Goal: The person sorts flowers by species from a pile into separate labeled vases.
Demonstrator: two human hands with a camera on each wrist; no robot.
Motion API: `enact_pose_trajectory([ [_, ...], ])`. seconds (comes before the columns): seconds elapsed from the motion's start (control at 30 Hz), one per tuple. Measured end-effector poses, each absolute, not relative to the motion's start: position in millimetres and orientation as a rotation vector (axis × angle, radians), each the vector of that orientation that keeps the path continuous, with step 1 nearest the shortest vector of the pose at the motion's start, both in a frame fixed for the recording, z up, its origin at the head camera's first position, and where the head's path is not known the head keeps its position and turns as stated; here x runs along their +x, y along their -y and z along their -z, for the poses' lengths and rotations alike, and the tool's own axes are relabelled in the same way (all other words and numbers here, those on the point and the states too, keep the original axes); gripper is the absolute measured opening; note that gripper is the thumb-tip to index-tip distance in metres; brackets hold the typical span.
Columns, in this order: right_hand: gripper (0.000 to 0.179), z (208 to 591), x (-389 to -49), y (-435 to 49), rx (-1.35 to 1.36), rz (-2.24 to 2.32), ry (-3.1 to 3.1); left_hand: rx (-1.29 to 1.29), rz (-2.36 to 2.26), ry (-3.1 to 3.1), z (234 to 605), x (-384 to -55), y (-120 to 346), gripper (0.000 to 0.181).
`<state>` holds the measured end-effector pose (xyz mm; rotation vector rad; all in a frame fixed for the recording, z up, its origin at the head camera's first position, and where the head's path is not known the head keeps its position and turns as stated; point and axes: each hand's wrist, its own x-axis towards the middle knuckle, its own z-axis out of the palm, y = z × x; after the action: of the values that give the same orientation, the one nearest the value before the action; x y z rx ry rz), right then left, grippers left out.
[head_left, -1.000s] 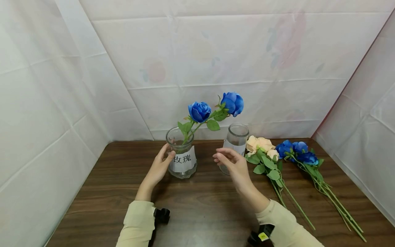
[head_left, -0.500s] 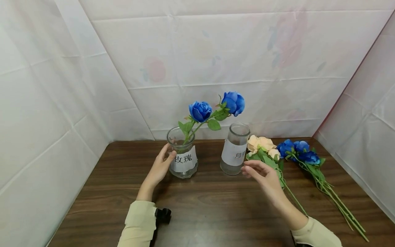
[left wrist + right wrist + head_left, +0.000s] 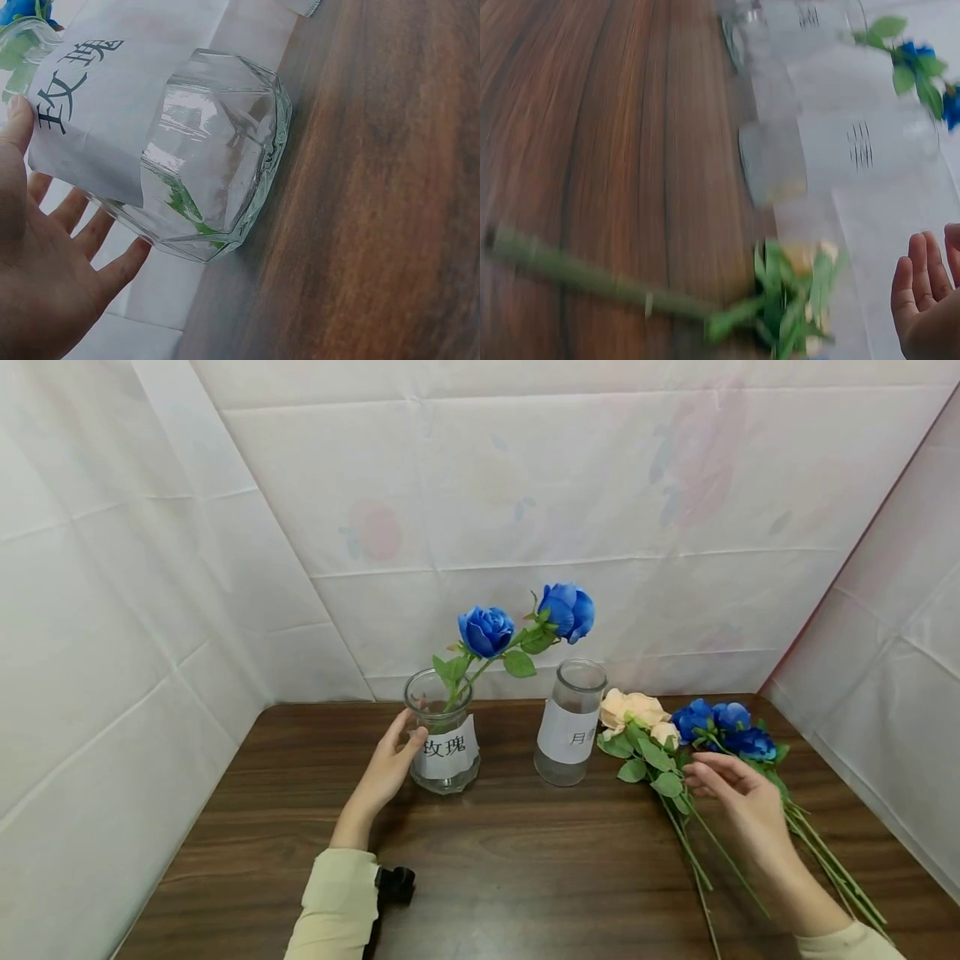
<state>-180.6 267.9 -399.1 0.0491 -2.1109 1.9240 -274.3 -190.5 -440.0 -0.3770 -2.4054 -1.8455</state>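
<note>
A clear faceted glass vase with a white paper label holds two blue roses on leafy stems. At its left side my left hand grips it, thumb by the label and fingers behind, as the left wrist view shows. My right hand, fingers loosely bent and holding nothing, hovers over the table between two bunches. To its left lie cream flowers with green leaves. Just beyond lie more blue flowers, their stems partly hidden by the hand and forearm.
A taller straight glass vase with a paper label stands right of the faceted one, with no flowers in it. White curtain surrounds the back and sides of the dark wooden table.
My right hand has moved right, away from the front of the straight vase, past the cream flowers to beside the blue bunch. The left hand stays on the faceted vase.
</note>
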Motion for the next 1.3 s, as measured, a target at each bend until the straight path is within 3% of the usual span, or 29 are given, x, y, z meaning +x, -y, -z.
enact_pose_trajectory([
  [0.27,0.016,404.7,-169.0,-320.9,-0.037,-1.941,2.014,-0.361,1.849,2.411,438.7,-272.9,192.8,0.058],
  [0.63,0.011,413.7,-147.1,-368.4,-0.513,-1.826,2.105,-0.377,1.865,2.432,436.8,-274.3,189.6,0.056],
  [0.83,0.014,427.4,-148.1,-390.6,-0.710,-1.619,2.230,-0.371,1.869,2.433,425.3,-266.9,186.6,0.055],
  [1.03,0.011,439.3,-157.3,-406.0,-0.850,-1.473,2.311,-0.363,1.829,2.421,439.0,-274.5,189.6,0.056],
  [1.17,0.017,442.9,-162.9,-413.4,-0.874,-1.365,2.419,-0.361,1.823,2.411,438.4,-274.6,189.4,0.056],
  [1.3,0.046,447.3,-168.3,-417.6,-0.830,-1.254,2.537,-0.357,1.820,2.409,437.2,-273.8,189.0,0.057],
])
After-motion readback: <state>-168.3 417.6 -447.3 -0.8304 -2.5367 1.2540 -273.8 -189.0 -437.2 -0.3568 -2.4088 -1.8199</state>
